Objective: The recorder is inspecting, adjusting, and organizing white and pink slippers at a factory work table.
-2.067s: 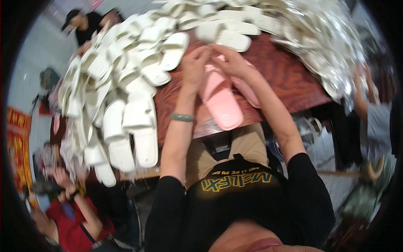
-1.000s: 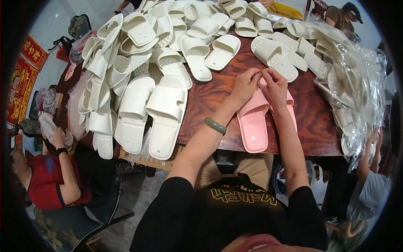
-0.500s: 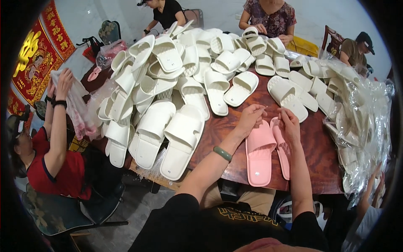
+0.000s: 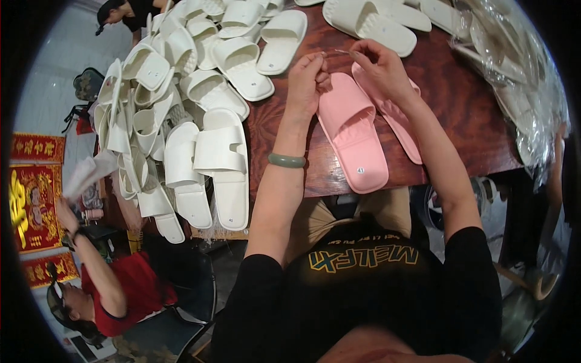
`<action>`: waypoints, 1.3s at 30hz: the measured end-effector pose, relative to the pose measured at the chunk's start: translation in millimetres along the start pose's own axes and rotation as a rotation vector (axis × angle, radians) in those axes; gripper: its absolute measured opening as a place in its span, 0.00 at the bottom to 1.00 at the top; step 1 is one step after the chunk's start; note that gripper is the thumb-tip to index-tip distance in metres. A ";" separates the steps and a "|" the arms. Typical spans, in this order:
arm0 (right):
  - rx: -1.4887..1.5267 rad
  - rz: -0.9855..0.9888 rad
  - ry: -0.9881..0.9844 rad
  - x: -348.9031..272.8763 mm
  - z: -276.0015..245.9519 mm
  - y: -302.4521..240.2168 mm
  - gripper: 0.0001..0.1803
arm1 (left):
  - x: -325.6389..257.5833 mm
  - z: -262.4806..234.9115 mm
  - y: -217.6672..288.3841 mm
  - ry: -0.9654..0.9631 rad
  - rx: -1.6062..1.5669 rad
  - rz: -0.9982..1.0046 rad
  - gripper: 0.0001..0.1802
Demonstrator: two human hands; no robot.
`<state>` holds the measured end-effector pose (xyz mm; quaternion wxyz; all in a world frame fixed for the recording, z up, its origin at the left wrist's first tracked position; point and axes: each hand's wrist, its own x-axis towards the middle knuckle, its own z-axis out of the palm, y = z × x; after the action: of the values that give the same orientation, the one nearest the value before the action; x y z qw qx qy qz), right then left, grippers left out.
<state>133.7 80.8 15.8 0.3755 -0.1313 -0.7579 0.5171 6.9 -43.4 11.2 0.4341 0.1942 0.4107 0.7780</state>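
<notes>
Left hand and right hand pinch what looks like a thin strand by the far ends of the pink slippers on the tabletop, seemingly a strand-handling step whose next move calls for steady fingertips.

Fairly bright light (black, bending edges)

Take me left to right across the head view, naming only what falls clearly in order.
Red-and-gold posters, heap of white slippers, left hand, pair of pink slippers, clear plastic wrapping over more white slippers.
</notes>
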 end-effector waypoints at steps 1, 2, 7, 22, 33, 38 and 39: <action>-0.023 -0.014 0.008 -1.5 -1.2 -4.1 0.09 | 0.0 1.8 0.1 -0.004 0.006 -0.008 0.05; -0.044 -0.030 0.015 -2.4 -2.2 -7.5 0.09 | -1.5 3.9 -0.4 -0.011 0.039 0.009 0.06; -0.091 -0.032 0.037 -10.2 -2.2 -7.1 0.10 | -6.8 6.8 -8.8 -0.048 0.096 0.036 0.08; -0.073 0.055 -0.072 -8.9 -1.5 -7.6 0.08 | -9.0 14.4 -12.1 -0.072 0.258 0.102 0.10; -0.124 0.065 -0.047 -11.7 -0.4 -7.2 0.08 | -12.2 16.8 -15.5 -0.098 0.361 0.164 0.11; -0.219 -0.035 0.007 -10.9 1.4 -5.8 0.10 | -8.4 12.1 -19.9 -0.094 0.419 0.200 0.10; -0.150 -0.005 -0.013 -12.3 1.3 -9.4 0.11 | -7.8 13.1 -21.1 -0.093 0.434 0.209 0.10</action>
<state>143.0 68.6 18.6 0.3611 -0.1539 -0.7971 0.4589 30.7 -37.7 2.3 0.3180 0.3599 0.5252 0.7025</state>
